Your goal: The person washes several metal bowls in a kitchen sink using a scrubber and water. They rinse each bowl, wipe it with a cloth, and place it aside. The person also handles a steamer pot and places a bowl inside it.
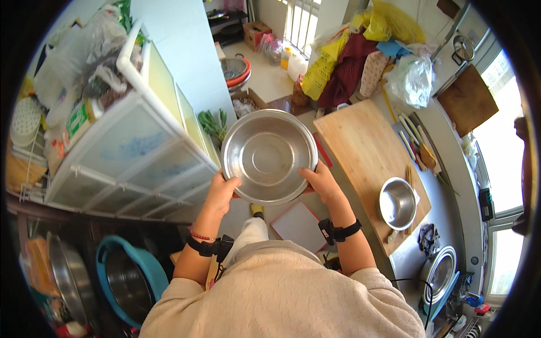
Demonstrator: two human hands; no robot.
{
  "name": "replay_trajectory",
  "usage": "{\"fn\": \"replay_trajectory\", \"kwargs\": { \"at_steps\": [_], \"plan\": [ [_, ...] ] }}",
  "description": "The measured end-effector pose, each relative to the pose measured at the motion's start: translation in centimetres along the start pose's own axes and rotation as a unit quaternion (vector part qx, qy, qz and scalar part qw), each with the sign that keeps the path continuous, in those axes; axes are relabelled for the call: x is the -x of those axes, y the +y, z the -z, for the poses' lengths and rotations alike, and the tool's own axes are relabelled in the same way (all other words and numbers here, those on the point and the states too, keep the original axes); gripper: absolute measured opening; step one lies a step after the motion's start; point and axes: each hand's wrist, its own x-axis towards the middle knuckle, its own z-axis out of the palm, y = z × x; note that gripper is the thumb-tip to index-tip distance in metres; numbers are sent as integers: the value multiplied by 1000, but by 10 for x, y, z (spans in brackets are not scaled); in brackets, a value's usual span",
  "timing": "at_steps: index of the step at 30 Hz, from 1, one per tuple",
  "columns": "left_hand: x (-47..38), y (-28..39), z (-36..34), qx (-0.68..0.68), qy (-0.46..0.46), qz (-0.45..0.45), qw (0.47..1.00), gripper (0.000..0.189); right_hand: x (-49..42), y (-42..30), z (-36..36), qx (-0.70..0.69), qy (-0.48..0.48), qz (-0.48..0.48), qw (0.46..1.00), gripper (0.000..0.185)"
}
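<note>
A wide stainless steel basin [269, 157] is held out in front of me between both hands, its open side facing up. My left hand [220, 192] grips the rim at the lower left, thumb over the edge. On the lower right of the rim my right hand [323, 181] holds on in the same way, its thumb inside. The inside of the basin shows no food, only small specks. Fingers beneath the basin are mostly hidden.
A wooden board [359, 139] on the counter at right bears a smaller steel bowl [397, 203] and chopsticks. Green onions lie behind it. At left stands a white cabinet [139, 148] with frosted panels. A blue tub [131, 274] is lower left, and leafy greens [213, 124] lie beyond the basin.
</note>
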Motion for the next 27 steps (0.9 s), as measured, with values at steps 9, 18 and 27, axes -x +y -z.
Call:
{"fn": "replay_trajectory", "kwargs": {
  "at_steps": [9, 18, 27],
  "plan": [
    [-193, 119, -18, -9, -171, -61, 983, 58, -155, -53, 21, -203, 141, 32, 968, 35],
    [-395, 125, -17, -23, -46, 32, 998, 24, -278, -48, 85, -345, 319, -11, 883, 10],
    [-569, 118, -55, -68, -51, 114, 990, 26, -355, -37, 134, -380, 366, -51, 848, 10]
  ]
}}
